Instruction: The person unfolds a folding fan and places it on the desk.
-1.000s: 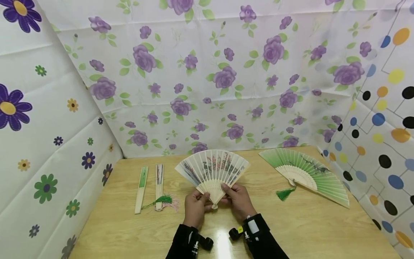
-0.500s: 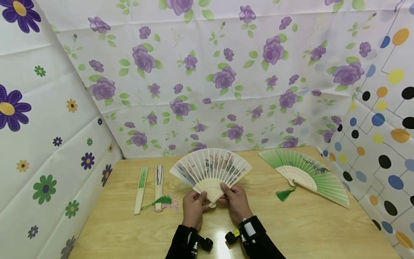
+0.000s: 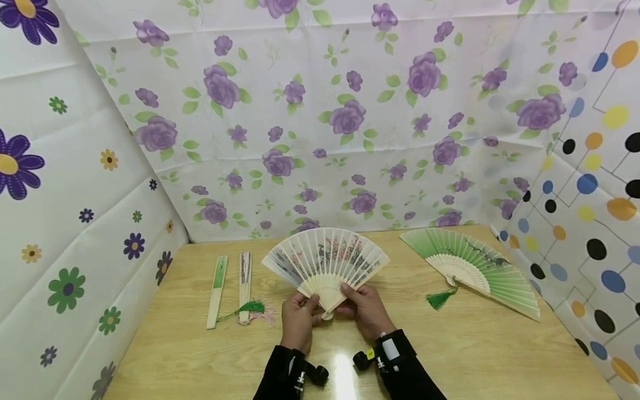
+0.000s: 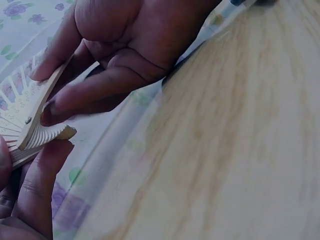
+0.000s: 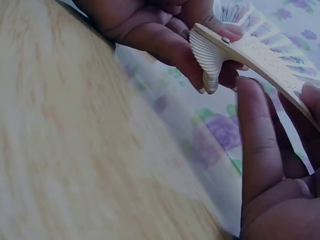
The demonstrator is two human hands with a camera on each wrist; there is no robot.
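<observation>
A cream folding fan (image 3: 326, 261) painted with pink blossoms stands spread above the middle of the wooden table (image 3: 200, 355). My left hand (image 3: 299, 316) pinches its left ribs near the pivot. My right hand (image 3: 364, 306) pinches the right ribs. In the left wrist view the ribbed pivot end (image 4: 42, 135) sits between my left thumb (image 4: 40, 185) and the right hand's fingers (image 4: 95, 95). In the right wrist view the pivot end (image 5: 212, 55) lies between both hands, with my right thumb (image 5: 257, 135) just under it.
A green fan (image 3: 470, 264) lies spread at the right with a green tassel (image 3: 440, 300). Two folded fans (image 3: 218, 290) (image 3: 245, 286) lie side by side at the left with green and pink tassels. Flowered and dotted cloth walls close in three sides.
The fan has spread a little wider and both hands have risen slightly with it. Nothing else on the table moved.
</observation>
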